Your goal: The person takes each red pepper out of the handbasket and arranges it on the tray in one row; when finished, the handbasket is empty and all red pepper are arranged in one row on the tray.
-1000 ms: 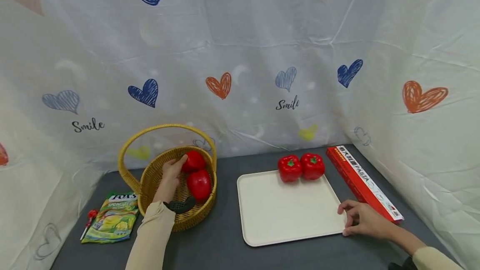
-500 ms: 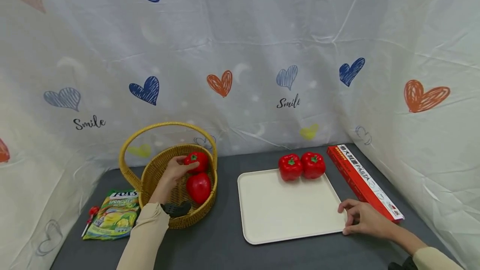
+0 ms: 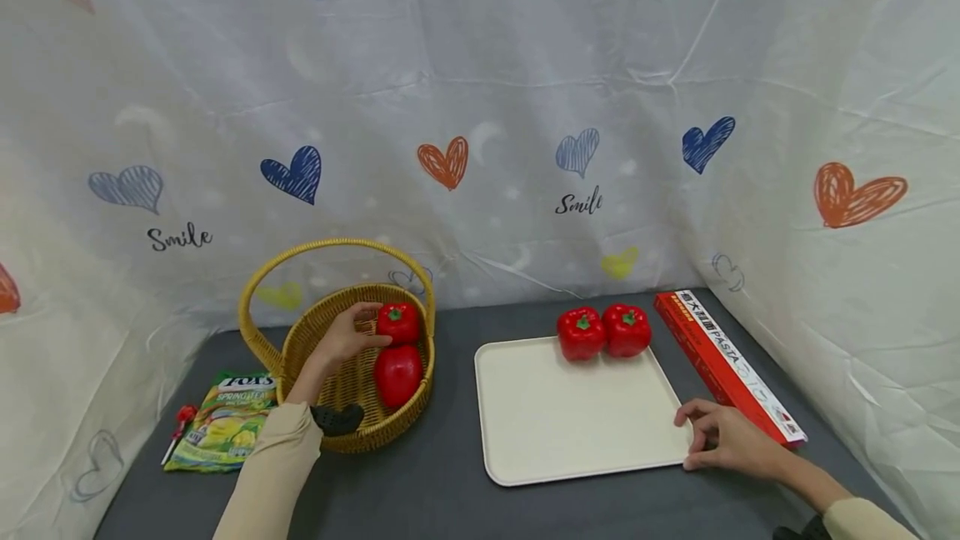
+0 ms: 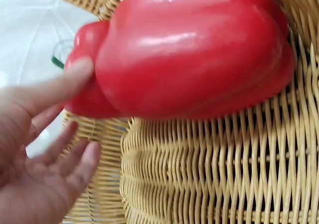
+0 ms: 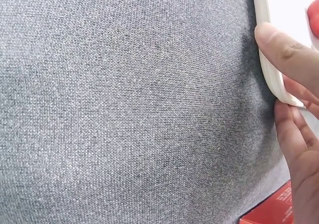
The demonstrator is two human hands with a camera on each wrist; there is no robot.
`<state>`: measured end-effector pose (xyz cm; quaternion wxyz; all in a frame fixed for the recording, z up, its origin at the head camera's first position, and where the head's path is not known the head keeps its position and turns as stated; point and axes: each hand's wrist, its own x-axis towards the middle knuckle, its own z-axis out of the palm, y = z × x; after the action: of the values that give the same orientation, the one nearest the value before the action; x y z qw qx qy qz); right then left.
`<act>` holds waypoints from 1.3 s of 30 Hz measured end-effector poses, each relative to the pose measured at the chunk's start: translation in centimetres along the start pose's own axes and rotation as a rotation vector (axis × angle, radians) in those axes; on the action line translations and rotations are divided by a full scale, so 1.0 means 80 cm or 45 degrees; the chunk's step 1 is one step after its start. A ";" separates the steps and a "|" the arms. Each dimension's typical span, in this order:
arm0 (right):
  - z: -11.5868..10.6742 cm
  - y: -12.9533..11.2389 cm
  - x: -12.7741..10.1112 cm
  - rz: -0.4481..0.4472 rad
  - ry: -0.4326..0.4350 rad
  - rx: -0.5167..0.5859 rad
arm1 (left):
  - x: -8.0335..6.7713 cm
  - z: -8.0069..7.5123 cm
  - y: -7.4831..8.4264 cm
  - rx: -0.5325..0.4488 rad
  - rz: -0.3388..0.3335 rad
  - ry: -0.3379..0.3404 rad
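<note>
Peppers, two red ones, lie in the wicker basket (image 3: 300, 348) at the left of the grey table; the far pepper (image 3: 398, 322) sits against the rear wall, the near pepper (image 3: 397, 373) just in front of it; the left hand (image 3: 347, 335) reaches in from the near side, forearm angled over the rim, fingers (image 4: 75, 77) loosely spread, one fingertip touching the far pepper, nothing clasped; the right hand (image 3: 726, 438) rests on the table, thumb (image 5: 279, 47) and fingers pinching the near right corner of the cream tray (image 3: 570, 423); two more peppers (image 3: 602, 331) stand at its far edge.
</note>
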<state>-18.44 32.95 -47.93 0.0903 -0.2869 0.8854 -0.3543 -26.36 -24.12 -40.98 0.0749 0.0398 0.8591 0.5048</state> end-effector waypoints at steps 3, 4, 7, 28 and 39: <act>0.000 0.000 -0.002 0.004 0.013 -0.010 | 0.006 0.001 -0.004 -0.010 0.014 -0.018; 0.000 0.000 -0.002 0.008 0.016 -0.015 | 0.008 0.002 -0.006 -0.027 0.022 -0.028; 0.001 -0.001 -0.002 0.018 0.024 -0.031 | 0.012 0.004 -0.012 -0.088 0.061 -0.066; -0.004 -0.002 -0.001 0.099 -0.010 0.000 | 0.006 -0.002 -0.018 -0.268 0.050 0.033; -0.003 -0.003 0.000 0.103 -0.001 -0.020 | -0.022 -0.026 0.000 -0.270 0.006 0.058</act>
<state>-18.39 32.97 -47.58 0.1027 -0.2519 0.8990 -0.3433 -24.96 -26.13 -39.83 0.0579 0.0220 0.8023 0.5937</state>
